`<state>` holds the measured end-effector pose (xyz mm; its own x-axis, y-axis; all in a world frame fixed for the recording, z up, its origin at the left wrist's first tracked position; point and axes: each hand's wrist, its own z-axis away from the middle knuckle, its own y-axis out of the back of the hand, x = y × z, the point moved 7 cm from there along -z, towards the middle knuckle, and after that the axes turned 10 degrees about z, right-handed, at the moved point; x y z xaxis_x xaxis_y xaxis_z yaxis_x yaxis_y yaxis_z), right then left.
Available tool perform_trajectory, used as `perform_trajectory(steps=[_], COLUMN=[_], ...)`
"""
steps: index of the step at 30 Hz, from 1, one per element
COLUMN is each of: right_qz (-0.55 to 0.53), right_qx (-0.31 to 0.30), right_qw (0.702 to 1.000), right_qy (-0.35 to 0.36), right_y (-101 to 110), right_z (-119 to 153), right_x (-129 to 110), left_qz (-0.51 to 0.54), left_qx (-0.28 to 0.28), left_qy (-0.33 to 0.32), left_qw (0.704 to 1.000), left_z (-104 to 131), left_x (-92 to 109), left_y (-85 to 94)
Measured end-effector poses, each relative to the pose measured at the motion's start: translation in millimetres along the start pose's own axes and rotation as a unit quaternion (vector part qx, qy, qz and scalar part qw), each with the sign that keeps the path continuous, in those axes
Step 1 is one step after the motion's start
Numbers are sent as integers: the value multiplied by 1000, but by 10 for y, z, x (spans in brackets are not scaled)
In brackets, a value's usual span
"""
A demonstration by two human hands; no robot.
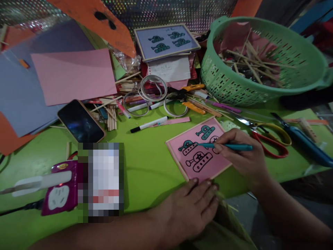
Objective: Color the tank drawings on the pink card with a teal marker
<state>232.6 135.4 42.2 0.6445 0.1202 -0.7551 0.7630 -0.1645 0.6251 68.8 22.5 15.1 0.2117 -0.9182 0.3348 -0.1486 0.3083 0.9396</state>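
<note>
A teal marker pen [235,147] is pinched in my right hand [244,156], its tip at one of the tank drawings. Under it lies a pink card [182,161] edged with thin wooden sticks and bearing several black-outlined tanks. The upper tank is filled in teal, another only in part, and the lowest [199,162] shows bare pink inside its lines. My right hand covers part of a further drawing at the right. Against the card's near edge, my left hand [196,206] lies flat with its fingers stretched out, holding nothing.
A green basket [234,92] of sticks stands back right, scissors [272,142] below it. Behind the card are tape rolls [153,88], a white marker [149,124] and a framed tank picture [169,43]. Leftward lie a phone [81,121], pink paper [75,76] and a purple power strip [59,198].
</note>
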Motion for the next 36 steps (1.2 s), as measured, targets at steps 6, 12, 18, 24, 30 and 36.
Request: perform_trajectory(steps=[6, 12, 18, 24, 30, 36], right_qz=[-20, -18, -11, -18, -17, -11], right_qx=[-22, -27, -15, -28, -28, -26], right_qw=[1000, 999, 1000, 999, 999, 1000], right_qy=[2, -1, -10, -3, 4, 3], right_y=[-36, -42, -27, -42, -47, -44], right_z=[14, -4, -13, -7, -4, 5], right_x=[31, -2, -11, -3, -19, -4], left_qz=[14, 4, -5, -10, -12, -7], left_qx=[-16, -21, 23, 63, 18, -11], left_qy=[-2, -2, 1, 13, 3, 2], left_qw=[1000, 1000, 1000, 998, 1000, 1000], left_z=[-6, -2, 14, 28, 12, 4], left_x=[5, 18, 10, 17, 19, 20], left_y=[-33, -58, 4, -12, -42, -47])
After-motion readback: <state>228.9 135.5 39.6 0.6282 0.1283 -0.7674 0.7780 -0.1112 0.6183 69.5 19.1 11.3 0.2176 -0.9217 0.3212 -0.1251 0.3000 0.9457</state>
